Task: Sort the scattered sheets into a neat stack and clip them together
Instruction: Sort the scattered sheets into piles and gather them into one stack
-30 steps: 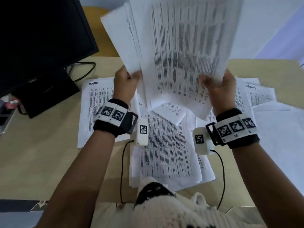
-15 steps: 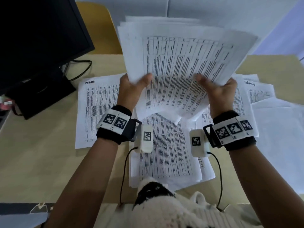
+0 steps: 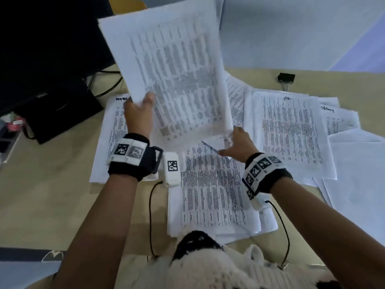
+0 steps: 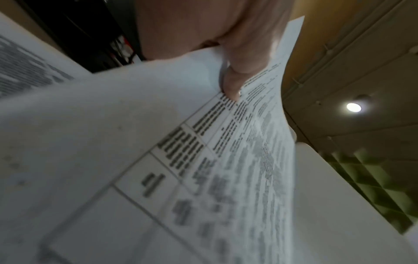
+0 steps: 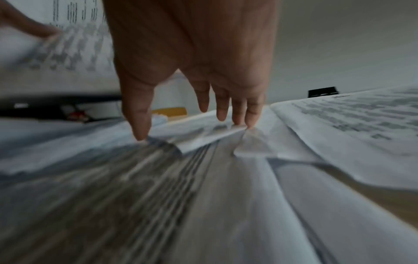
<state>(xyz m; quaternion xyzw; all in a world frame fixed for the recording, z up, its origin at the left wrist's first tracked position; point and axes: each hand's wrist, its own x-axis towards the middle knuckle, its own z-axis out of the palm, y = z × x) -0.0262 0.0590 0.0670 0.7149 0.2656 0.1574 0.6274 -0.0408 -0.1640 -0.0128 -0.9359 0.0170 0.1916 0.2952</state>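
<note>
My left hand (image 3: 143,103) grips a raised bundle of printed sheets (image 3: 173,76) by its lower left corner. In the left wrist view the thumb (image 4: 233,85) presses on the bundle's (image 4: 158,142) top page. My right hand (image 3: 231,142) is low over the table, its fingers straight and spread. Its fingertips (image 5: 237,123) touch the lifted edge of a loose sheet (image 5: 196,135). More printed sheets lie scattered on the table: a pile (image 3: 212,195) in front of me, one (image 3: 291,132) to the right and one (image 3: 110,142) to the left. A black binder clip (image 3: 286,78) (image 5: 323,92) sits beyond the papers.
A black monitor (image 3: 41,49) on its stand (image 3: 62,113) fills the left rear, with cables (image 3: 108,84) trailing behind it. Blank sheets (image 3: 358,174) overlap at the right edge. Bare tan tabletop (image 3: 41,195) lies to the left of the papers.
My right hand has let go of the bundle and dropped to a sheet on the table. The left hand alone now holds the bundle, swung up and left. The binder clip has come into view.
</note>
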